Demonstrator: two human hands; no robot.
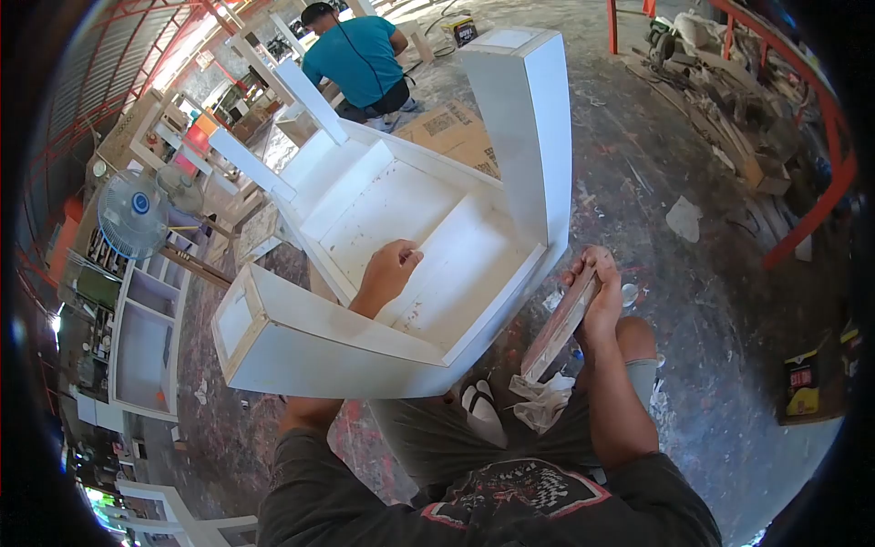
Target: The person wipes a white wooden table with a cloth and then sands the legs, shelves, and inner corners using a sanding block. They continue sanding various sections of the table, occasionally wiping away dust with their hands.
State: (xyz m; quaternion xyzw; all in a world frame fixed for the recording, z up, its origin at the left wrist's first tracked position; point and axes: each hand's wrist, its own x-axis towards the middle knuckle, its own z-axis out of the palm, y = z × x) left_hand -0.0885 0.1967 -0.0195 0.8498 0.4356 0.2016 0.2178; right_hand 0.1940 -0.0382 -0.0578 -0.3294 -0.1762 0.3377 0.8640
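Observation:
A white-painted piece of wooden furniture (510, 214) with long tapered legs lies tilted in front of me, its recessed underside facing up and brownish specks scattered over the inner panels. My left hand (394, 271) reaches over its near side into the recess, fingers curled together; whether something small is pinched there I cannot make out. To the right of the furniture, my right hand (599, 290) is wrapped round a flat wooden block (558, 330) with a reddish face and pale edges. Crumpled whitish paper or cloth (544, 401) is at the block's lower end.
A person in a teal shirt (357, 68) crouches beyond the furniture near flattened cardboard (448, 135). Fans (135, 211) and a white shelf frame (146, 337) stand left. Scrap wood (729, 137), red metal posts (825, 155) and a dark container (804, 387) are right.

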